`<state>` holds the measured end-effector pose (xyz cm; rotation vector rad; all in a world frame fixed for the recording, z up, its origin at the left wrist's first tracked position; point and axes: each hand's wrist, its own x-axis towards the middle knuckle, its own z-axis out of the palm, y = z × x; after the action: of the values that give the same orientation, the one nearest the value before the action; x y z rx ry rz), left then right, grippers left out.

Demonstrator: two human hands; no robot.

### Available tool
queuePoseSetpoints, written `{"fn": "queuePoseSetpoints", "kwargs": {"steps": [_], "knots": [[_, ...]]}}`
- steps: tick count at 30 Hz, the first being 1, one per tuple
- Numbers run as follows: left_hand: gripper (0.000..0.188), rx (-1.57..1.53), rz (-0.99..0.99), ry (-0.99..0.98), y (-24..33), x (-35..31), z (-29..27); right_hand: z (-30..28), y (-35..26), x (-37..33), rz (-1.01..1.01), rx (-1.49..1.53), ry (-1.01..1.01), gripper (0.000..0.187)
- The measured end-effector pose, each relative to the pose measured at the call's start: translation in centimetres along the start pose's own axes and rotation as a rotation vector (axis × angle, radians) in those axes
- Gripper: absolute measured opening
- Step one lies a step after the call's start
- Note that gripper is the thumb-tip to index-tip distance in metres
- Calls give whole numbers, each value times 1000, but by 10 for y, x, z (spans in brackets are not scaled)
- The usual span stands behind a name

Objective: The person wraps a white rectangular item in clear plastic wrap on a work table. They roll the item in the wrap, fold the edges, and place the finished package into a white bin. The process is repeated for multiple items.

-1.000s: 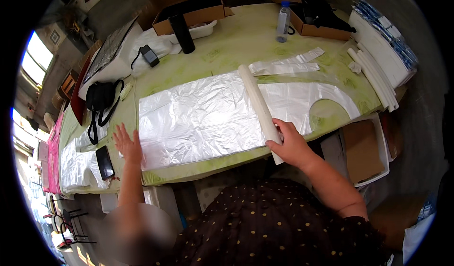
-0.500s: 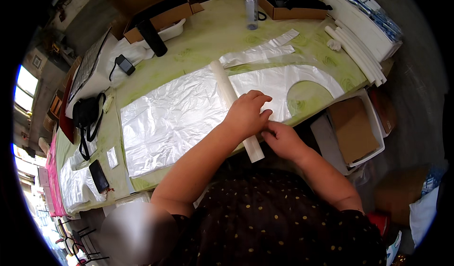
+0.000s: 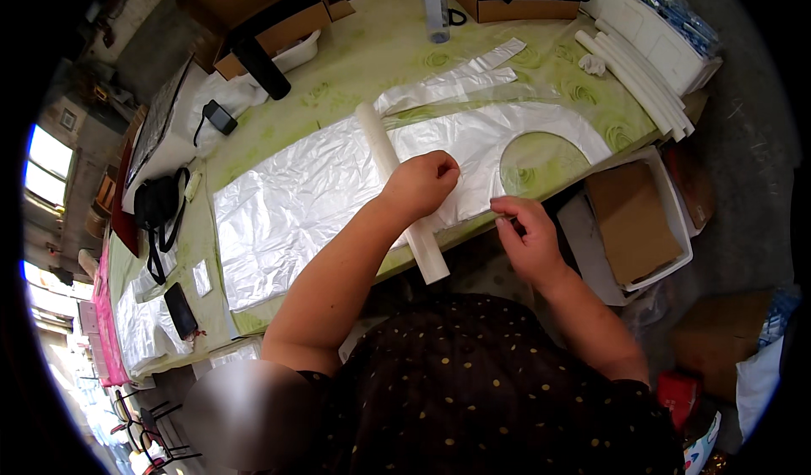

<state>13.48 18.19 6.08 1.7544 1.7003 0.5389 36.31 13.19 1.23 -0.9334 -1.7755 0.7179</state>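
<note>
A thin white plastic apron [image 3: 291, 200] with a round neck opening lies spread across the table, its surface wrinkled. Over it, slantwise, rests a long white tube [image 3: 378, 143], whose near end sticks out past the table edge. My left hand [image 3: 421, 186] is closed above the apron, just right of the tube; whatever its curled fingers hold is hidden. At the near edge, below the neck opening, my right hand [image 3: 530, 243] has its fingers bent in at the apron's border and appears to pinch it.
Behind the apron lie plastic strips [image 3: 456, 85] and a clear bottle [image 3: 436, 15] with a blue cap. White tubes [image 3: 634, 82] lie at the right, above a white bin [image 3: 667, 213] holding cardboard. A phone [image 3: 180, 310], black bag [image 3: 158, 205] and black cylinder [image 3: 260, 68] are at left.
My hands, close together before, have drawn apart: the left moved left and its fingers curled in, the right moved slightly right and up. The whole view has shifted a little.
</note>
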Motion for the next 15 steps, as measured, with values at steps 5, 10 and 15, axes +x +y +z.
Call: {"fn": "queuePoseSetpoints", "kwargs": {"steps": [5, 10, 15], "knots": [[23, 76, 81, 60, 2, -1, 9, 7, 20, 69, -354, -285, 40, 25], [22, 217, 133, 29, 1, 2, 21, 9, 4, 73, -515, -170, -123, 22], [20, 188, 12, 59, 4, 5, 12, 11, 37, 30, -359, -288, -240, 17]]}}
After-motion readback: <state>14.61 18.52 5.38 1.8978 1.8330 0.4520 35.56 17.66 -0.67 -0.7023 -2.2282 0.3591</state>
